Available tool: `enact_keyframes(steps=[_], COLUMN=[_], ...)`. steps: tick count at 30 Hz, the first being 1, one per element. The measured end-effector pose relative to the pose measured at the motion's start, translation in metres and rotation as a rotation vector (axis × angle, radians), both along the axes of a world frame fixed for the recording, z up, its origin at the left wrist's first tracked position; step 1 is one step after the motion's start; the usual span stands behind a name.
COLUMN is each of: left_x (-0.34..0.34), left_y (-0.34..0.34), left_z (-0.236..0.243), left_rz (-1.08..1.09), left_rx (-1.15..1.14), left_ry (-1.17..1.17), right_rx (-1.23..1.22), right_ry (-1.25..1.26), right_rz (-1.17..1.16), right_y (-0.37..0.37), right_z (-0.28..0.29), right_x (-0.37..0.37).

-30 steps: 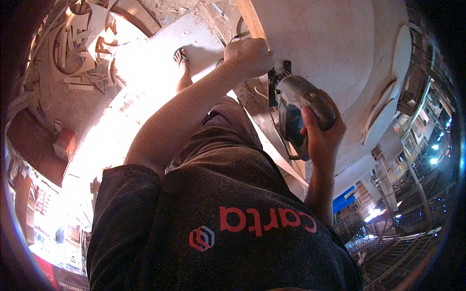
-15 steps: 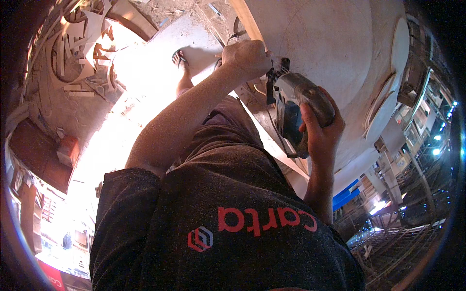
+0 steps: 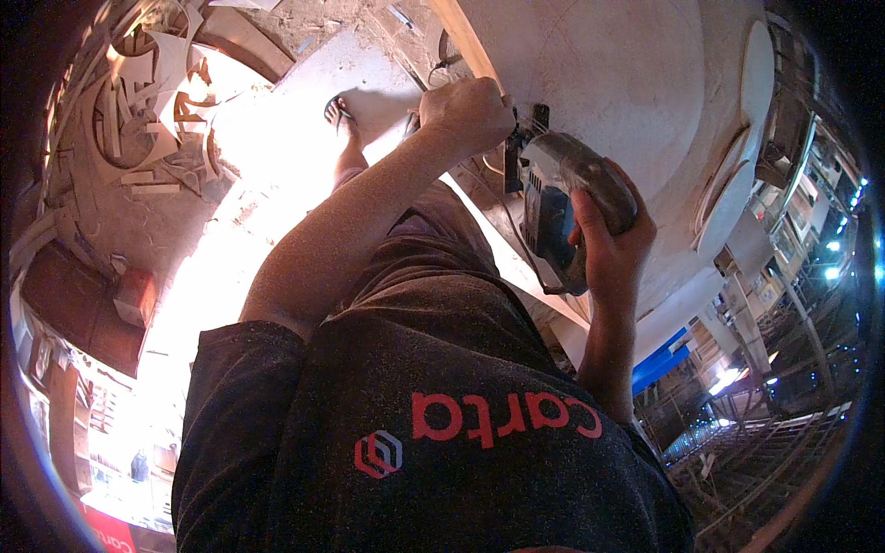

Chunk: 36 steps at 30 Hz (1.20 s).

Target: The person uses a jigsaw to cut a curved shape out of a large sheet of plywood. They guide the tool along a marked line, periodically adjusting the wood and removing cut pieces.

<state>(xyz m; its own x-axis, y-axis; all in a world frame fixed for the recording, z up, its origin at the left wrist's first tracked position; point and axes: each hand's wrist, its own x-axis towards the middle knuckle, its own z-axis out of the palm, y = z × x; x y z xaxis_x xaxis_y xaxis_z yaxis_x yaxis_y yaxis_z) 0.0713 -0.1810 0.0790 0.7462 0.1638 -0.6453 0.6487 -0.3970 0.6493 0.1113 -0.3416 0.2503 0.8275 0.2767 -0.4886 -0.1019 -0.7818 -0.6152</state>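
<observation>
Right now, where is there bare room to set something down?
The pale board looks bare between the jigsaw in the right hand and the curved panels farther right. It is crowded beside the jigsaw's front, where the left hand is, and at upper left, where curved offcuts are heaped.

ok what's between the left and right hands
In the head view, the power tool lies between the left hand and the right hand, which grips its body; its black front end is nearest the left hand.

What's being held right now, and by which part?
Right hand: power tool, held round the rear of its rounded grey body. Left hand: curled beside the tool's front end; what it grips, if anything, cannot be told.
</observation>
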Motion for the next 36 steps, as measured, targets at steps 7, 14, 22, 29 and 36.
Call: enact_keyframes(steps=[7,14,22,29,36], left_x=[0.0,-0.001,-0.001,0.0,0.001], left_y=[-0.003,0.002,0.001,0.0,0.0], left_z=[-0.009,0.006,0.004,0.003,0.0], left_rz=[0.014,0.037,0.04,0.035,0.034], left_rx=[-0.006,0.003,0.01,0.014,0.014], left_ry=[-0.009,0.009,-0.016,-0.005,-0.009], right_rx=[0.004,-0.015,-0.017,-0.026,-0.025], right_ry=[0.006,-0.014,0.0,0.011,-0.002], right_rz=[-0.019,-0.006,-0.034,-0.018,-0.019], right_y=[0.001,0.005,0.008,0.008,0.01], right_z=[0.0,0.0,0.0,0.0,0.0], right_x=[0.0,0.0,0.0,0.002,0.001])
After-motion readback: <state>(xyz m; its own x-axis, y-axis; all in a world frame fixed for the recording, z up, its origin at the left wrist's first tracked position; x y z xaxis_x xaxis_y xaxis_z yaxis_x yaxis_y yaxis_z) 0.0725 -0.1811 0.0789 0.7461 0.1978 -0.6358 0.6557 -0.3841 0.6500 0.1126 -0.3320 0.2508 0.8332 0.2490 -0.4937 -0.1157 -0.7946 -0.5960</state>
